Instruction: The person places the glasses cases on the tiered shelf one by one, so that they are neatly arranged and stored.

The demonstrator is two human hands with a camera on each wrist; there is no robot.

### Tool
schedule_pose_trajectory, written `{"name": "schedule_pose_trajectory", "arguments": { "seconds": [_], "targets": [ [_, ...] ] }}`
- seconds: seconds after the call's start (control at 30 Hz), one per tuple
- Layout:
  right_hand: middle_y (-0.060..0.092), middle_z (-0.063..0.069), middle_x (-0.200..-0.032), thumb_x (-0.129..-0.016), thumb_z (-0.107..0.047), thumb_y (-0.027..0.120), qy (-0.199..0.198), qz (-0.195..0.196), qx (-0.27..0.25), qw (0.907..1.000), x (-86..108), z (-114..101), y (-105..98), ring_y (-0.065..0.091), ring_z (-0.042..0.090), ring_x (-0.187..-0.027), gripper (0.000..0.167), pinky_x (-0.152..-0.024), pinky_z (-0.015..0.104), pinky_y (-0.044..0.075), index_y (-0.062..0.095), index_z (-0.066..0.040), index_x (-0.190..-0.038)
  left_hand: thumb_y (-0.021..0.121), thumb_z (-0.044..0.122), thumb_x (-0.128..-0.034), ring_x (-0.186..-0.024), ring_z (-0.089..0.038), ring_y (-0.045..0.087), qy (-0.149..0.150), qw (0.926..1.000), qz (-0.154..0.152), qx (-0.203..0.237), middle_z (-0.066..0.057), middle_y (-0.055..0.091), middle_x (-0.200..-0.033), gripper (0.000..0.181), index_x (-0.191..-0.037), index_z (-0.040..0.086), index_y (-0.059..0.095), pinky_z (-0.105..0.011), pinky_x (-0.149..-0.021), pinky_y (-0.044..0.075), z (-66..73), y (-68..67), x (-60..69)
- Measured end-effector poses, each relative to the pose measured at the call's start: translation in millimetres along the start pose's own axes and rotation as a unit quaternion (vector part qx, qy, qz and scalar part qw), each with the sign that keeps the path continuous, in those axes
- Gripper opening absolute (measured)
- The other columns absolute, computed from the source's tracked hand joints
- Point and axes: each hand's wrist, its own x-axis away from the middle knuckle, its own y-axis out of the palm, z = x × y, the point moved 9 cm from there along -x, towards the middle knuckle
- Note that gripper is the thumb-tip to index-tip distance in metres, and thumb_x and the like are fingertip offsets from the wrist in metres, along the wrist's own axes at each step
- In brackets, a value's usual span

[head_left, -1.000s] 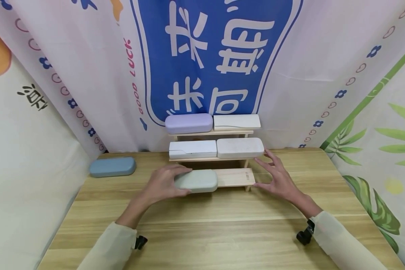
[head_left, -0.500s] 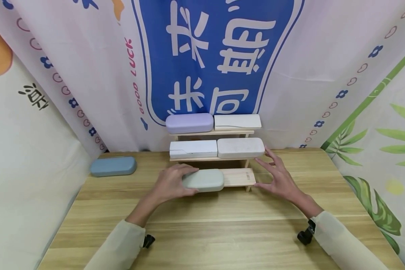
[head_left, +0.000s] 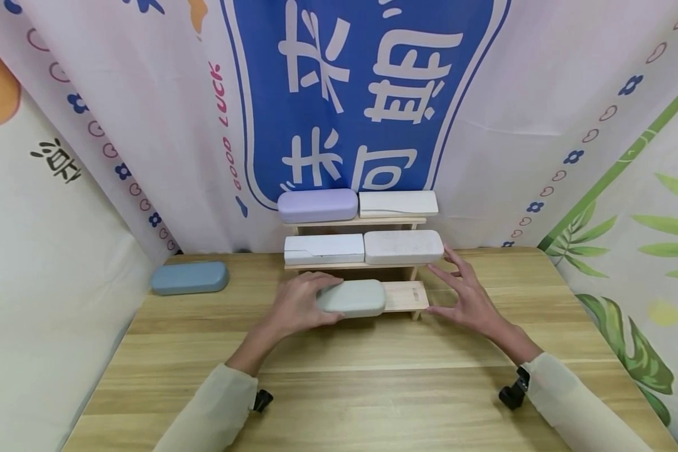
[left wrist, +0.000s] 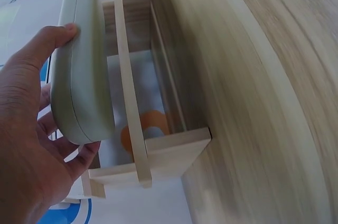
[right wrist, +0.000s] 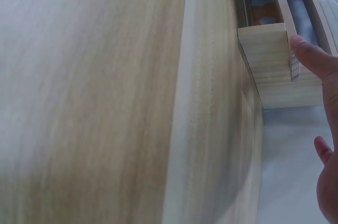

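Observation:
My left hand [head_left: 302, 304] holds a pale grey-green glasses case [head_left: 355, 298], thumb on its front side and fingers behind. In the left wrist view the glasses case [left wrist: 83, 65] lies lengthwise over the bottom step of a three-step wooden rack [head_left: 405, 296]; I cannot tell whether it touches the board. At the rack's right end, my right hand [head_left: 468, 300] has its fingers spread. Its thumb [right wrist: 311, 57] touches the bottom step's end, and its fingertips reach up beside the white rounded case [head_left: 403, 247] on the middle step.
Left of that rounded case lies a white flap case [head_left: 324, 249]. A lilac case [head_left: 317, 206] and a cream flap case [head_left: 398, 204] occupy the top step. A blue case [head_left: 189, 278] sits at the back left of the wooden table [head_left: 361, 389]. A printed curtain [head_left: 486, 125] hangs behind.
My left hand has slid the grey-green glasses case to the right along the bottom step, covering more of the board. My right hand stays at the rack's right end.

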Motion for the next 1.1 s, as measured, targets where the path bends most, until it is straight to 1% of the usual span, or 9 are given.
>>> {"name": "schedule_pose_trajectory", "arguments": {
  "seconds": [0.13,0.27,0.43,0.57,0.67,0.77,0.83,0.97,1.1],
  "targets": [
    [0.016,0.025,-0.174,-0.055,-0.01,0.105,0.002,-0.001,-0.007,1.0,-0.3,-0.3,0.4,0.046,0.054,-0.135,0.104,-0.082,0.056,0.058,0.059,0.0,-0.148,0.097,0.043,-0.071,-0.104,-0.024,0.073,0.0,1.0,0.003,0.001,-0.009,0.076,-0.123,0.067,-0.127,0.013,0.077,-0.038,-0.081,0.061,3.5,2.6,-2.8],
    [0.015,0.024,-0.175,-0.055,-0.009,0.105,0.008,-0.006,-0.01,0.9999,-1.0,0.1,1.6,0.046,0.053,-0.136,0.105,-0.083,0.056,0.058,0.059,-0.001,-0.149,0.097,0.043,-0.0718,-0.103,-0.025,0.072,-0.003,1.0,0.004,0.005,-0.009,0.076,-0.123,0.066,-0.128,0.013,0.077,-0.038,-0.08,0.061,6.2,6.4,-4.6],
    [0.016,0.023,-0.174,-0.055,-0.012,0.106,0.013,-0.005,-0.01,0.9999,-1.6,0.4,1.7,0.046,0.051,-0.137,0.103,-0.083,0.057,0.059,0.06,0.001,-0.147,0.097,0.042,-0.0723,-0.105,-0.025,0.072,0.001,0.9999,0.009,0.013,-0.009,0.077,-0.123,0.065,-0.127,0.013,0.077,-0.039,-0.081,0.061,10.2,9.8,-7.3],
    [0.016,0.021,-0.175,-0.058,-0.015,0.105,0.023,-0.007,-0.016,0.9996,-1.1,2.3,2.1,0.04,0.048,-0.144,0.101,-0.094,0.057,0.056,0.06,0.001,-0.146,0.096,0.042,-0.0724,-0.105,-0.025,0.072,0.006,0.9998,0.011,0.014,-0.008,0.077,-0.123,0.064,-0.127,0.013,0.077,-0.039,-0.082,0.061,13.5,12.3,-9.4],
    [0.016,0.019,-0.175,-0.059,-0.015,0.105,0.03,-0.01,-0.018,0.9994,-0.1,4.0,2.7,0.036,0.045,-0.148,0.101,-0.106,0.046,0.051,0.059,-0.002,-0.148,0.096,0.042,-0.0729,-0.106,-0.025,0.072,0.004,0.9999,0.011,0.011,-0.009,0.077,-0.123,0.065,-0.127,0.013,0.077,-0.04,-0.082,0.061,14.2,15.4,-10.8],
    [0.02,0.022,-0.173,-0.057,-0.014,0.105,0.02,-0.002,-0.015,0.9997,0.4,2.9,1.8,0.038,0.047,-0.146,0.102,-0.109,0.034,0.047,0.06,-0.002,-0.148,0.096,0.043,-0.0732,-0.105,-0.025,0.072,0.0,0.9999,0.012,0.004,-0.009,0.077,-0.124,0.065,-0.128,0.013,0.077,-0.039,-0.081,0.061,14.8,18.3,-12.2],
    [0.021,0.026,-0.172,-0.055,-0.012,0.105,0.013,0.003,-0.017,0.9998,0.7,1.7,1.4,0.039,0.049,-0.144,0.103,-0.109,0.032,0.046,0.06,-0.001,-0.147,0.096,0.043,-0.0731,-0.103,-0.025,0.072,0.0,0.9999,0.014,0.0,-0.008,0.077,-0.123,0.065,-0.128,0.013,0.077,-0.039,-0.08,0.061,15.9,19.8,-13.2],
    [0.023,0.029,-0.17,-0.053,-0.008,0.105,0.004,0.009,-0.02,0.9997,1.2,-0.1,0.8,0.04,0.052,-0.142,0.105,-0.109,0.033,0.046,0.059,0.0,-0.148,0.096,0.042,-0.0726,-0.101,-0.024,0.073,0.0,0.9998,0.02,0.001,-0.008,0.077,-0.123,0.064,-0.127,0.013,0.078,-0.038,-0.078,0.061,18.7,22.3,-15.4],
    [0.023,0.029,-0.17,-0.054,-0.008,0.105,0.003,0.012,-0.028,0.9995,1.6,-0.1,0.6,0.039,0.053,-0.142,0.105,-0.113,0.02,0.037,0.059,0.0,-0.148,0.096,0.042,-0.0729,-0.102,-0.025,0.073,-0.002,0.9998,0.02,0.006,-0.007,0.077,-0.123,0.064,-0.127,0.013,0.078,-0.037,-0.078,0.06,21.6,25.4,-18.2]
  ]
}}
